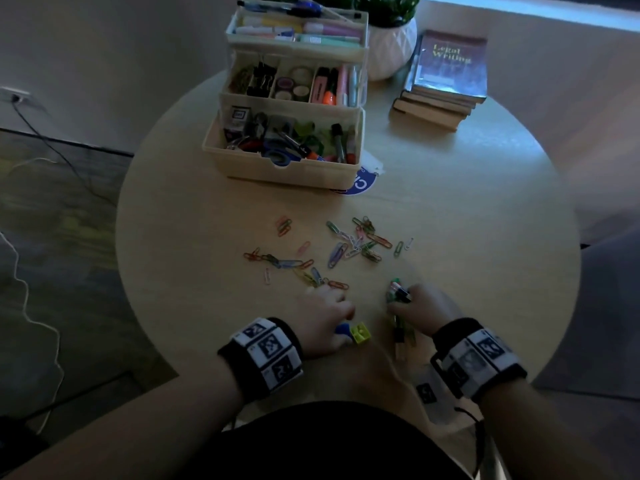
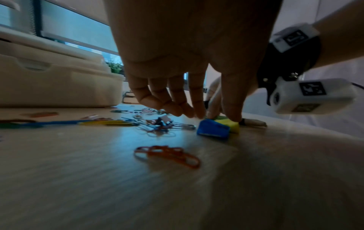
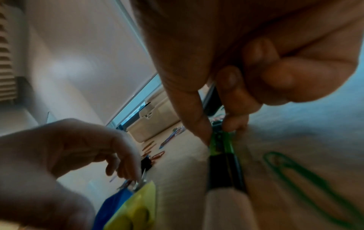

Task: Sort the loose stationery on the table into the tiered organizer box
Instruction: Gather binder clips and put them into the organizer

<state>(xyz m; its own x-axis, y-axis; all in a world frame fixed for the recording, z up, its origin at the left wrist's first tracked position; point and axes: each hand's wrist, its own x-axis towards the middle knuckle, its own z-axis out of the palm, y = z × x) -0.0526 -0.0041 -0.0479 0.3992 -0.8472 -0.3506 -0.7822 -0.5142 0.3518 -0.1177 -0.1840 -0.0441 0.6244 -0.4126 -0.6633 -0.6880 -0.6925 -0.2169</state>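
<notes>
The cream tiered organizer box (image 1: 284, 168) stands open at the far side of the round table (image 1: 467, 220). Coloured paper clips (image 1: 349, 244) lie scattered mid-table. My left hand (image 1: 325, 313) reaches down with fairly straight fingers; its thumb (image 2: 232, 109) touches a yellow sharpener (image 1: 360, 332) lying against a blue sharpener (image 2: 213, 129). A black binder clip (image 2: 163, 123) lies just beyond the fingertips. My right hand (image 1: 419, 306) has curled fingers and pinches the top of a green-and-black stick (image 3: 222, 149) with a wood-coloured end that lies on the table. Small green, pink and black pieces (image 1: 398, 292) poke out of its fist.
A stack of books (image 1: 446, 84) and a white plant pot (image 1: 391, 46) stand behind the box at the right. A blue round sticker (image 1: 360, 183) shows under the box's corner. A green paper clip (image 3: 295, 171) lies beside the stick. A red clip (image 2: 167, 154) lies near my left wrist.
</notes>
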